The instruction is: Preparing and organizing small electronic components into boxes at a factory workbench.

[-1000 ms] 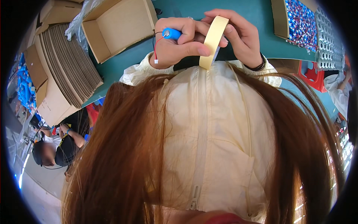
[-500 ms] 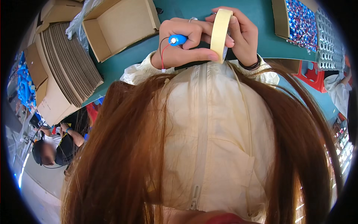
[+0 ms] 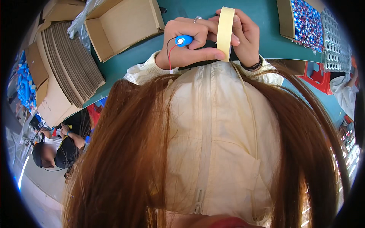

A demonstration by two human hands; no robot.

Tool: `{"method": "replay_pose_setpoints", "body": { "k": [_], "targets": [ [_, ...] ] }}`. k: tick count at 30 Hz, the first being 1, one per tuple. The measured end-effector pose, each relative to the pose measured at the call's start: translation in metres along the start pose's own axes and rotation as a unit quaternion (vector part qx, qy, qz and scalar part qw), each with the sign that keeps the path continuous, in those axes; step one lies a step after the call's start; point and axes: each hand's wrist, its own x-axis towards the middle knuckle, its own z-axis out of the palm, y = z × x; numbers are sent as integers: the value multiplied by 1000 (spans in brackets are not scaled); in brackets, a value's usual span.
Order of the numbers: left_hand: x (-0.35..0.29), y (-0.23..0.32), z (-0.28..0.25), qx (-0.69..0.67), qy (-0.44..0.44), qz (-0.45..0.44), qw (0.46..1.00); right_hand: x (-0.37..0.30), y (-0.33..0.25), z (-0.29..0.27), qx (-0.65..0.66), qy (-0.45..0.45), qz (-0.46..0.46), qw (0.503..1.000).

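My left hand (image 3: 198, 37) is closed around a blue cylindrical battery (image 3: 184, 41), whose pale end faces out past the curled fingers. Thin red and black wires (image 3: 170, 57) hang from the battery to a small white connector (image 3: 171, 71). Between both hands stands a roll of cream masking tape (image 3: 225, 33), edge-on. My right hand (image 3: 248, 40) grips the roll from its right side, and the left thumb rests against its lower edge. The right fingertips behind the roll are partly hidden.
On the green table (image 3: 190, 8), an open cardboard box (image 3: 125, 28) lies at left beside stacked cardboard sheets (image 3: 70, 64). Far right, a box of wired blue batteries (image 3: 307, 26) adjoins a clear plastic tray (image 3: 334, 41). Another person (image 3: 64, 148) sits at lower left, near a red stool (image 3: 317, 79) opposite.
The tape roll has shifted slightly up and left. The battery in my left hand has moved a little to the right and tilted. Both hands keep their holds.
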Motion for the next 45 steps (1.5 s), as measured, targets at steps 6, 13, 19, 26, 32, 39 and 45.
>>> {"method": "replay_pose_setpoints", "body": {
  "k": [6,13,19,26,32,39,45],
  "targets": [
    [2,-1,3,-5,-15,25,1000,1,-1,2,14,-3,1,1000],
    [1,0,-1,-6,-20,14,1000,1,3,3,8,8,2,1000],
    [0,0,1,-115,35,-12,993,-4,16,-2,-107,109,34,988],
    [1,-2,2,-139,71,-26,987,-7,19,-2,-85,113,41,989],
    [2,-3,1,-121,69,-17,990,-8,21,1,-88,122,46,988],
    [2,-4,0,-110,59,-8,992,-10,24,1,-63,97,42,992],
    [1,-6,0,-142,75,-35,986,-12,26,4,-23,98,56,993]
  ]
}}
